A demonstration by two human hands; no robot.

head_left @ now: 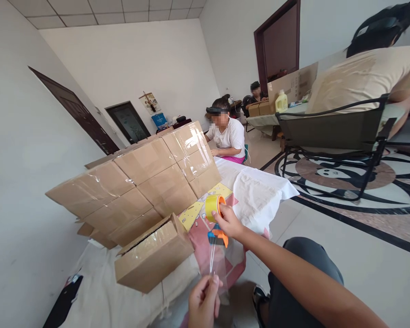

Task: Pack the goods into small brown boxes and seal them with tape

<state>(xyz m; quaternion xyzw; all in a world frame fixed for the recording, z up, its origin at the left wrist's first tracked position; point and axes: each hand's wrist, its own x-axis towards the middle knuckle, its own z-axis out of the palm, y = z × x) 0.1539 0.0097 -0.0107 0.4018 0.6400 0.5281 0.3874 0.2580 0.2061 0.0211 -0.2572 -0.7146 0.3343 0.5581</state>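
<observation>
My right hand [228, 222] is closed around a tape dispenser that carries a yellow roll of tape [210, 208]. The dispenser's blue and orange cutter end [220, 237] points down toward me. From it a strip of clear tape [212, 260] stretches to my left hand [205, 298], whose thumb and fingers pinch its free end. Left of the tape lies a cardboard box [153, 260], with a dark gap along its top edge. Neither hand touches this box.
Taped cardboard boxes [150, 175] stand stacked behind the single box, on a cloth-covered table [256, 187]. A person in a white shirt [230, 136] sits beyond the stack. At right, another person [358, 82] sits in a folding chair [331, 132]. My knee [310, 255] is beside the table.
</observation>
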